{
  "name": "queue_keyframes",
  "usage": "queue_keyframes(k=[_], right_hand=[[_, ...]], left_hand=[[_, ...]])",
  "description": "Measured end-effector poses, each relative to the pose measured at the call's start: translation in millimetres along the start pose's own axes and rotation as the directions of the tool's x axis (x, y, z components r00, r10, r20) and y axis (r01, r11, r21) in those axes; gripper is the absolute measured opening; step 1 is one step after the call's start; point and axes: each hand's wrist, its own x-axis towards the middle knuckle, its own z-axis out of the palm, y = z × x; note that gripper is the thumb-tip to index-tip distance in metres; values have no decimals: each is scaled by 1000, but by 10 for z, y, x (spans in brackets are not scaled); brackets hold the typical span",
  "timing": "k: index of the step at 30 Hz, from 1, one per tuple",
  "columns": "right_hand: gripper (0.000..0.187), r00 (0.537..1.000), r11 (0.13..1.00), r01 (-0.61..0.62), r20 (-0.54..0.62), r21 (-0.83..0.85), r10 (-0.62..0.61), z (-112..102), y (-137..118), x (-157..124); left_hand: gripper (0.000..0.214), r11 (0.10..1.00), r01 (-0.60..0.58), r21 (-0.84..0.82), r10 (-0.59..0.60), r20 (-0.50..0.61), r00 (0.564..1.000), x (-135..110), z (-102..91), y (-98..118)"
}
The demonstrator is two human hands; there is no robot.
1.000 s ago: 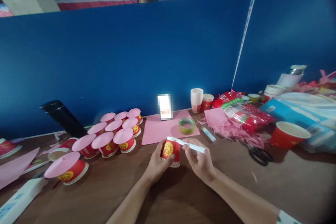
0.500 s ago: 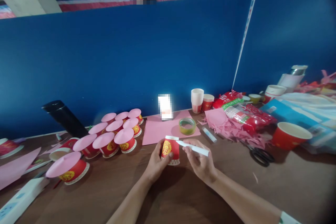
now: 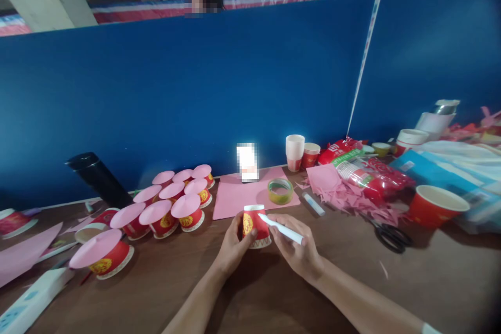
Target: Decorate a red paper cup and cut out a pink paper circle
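My left hand (image 3: 231,246) is wrapped round a small red paper cup (image 3: 254,225) with a gold emblem, held upside down just above the brown table (image 3: 164,287). My right hand (image 3: 298,251) pinches a white glue stick (image 3: 281,228), whose tip touches the cup's upper rim. A pink paper sheet (image 3: 238,195) lies just behind the cup, with a roll of tape (image 3: 279,190) on it. To the left stand several upside-down red cups topped with pink paper discs (image 3: 172,203).
A blue partition (image 3: 195,94) closes the back; a person's head shows above it. Black flask (image 3: 97,180) at left, power strip (image 3: 27,305) near the front left. Stacked cups (image 3: 294,151), pink scraps (image 3: 344,188), cup packs, scissors (image 3: 391,237), a second glue stick (image 3: 313,203) and an open red cup (image 3: 436,206) at right.
The glue stick's tip has moved slightly along the cup's rim and my right hand shifted a little left. The cup turned slightly in my left hand.
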Motion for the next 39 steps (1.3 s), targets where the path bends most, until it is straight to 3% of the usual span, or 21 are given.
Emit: queue_keyframes(k=[15,28,39], right_hand=[[20,999,1000,-10,-45,-27,9,14,-1,13],[18,1000,1000,-22,18,-13,23,16,7,-11],[19,999,999,-13,-35,-32,12,-10,-8,19]], left_hand=[[55,1000,2,12,-2,27,1000,-9,4,4],[54,1000,0,13,0,10,1000,-10,8,-1],[54,1000,-6,11,6,27,1000,-15,13,28]])
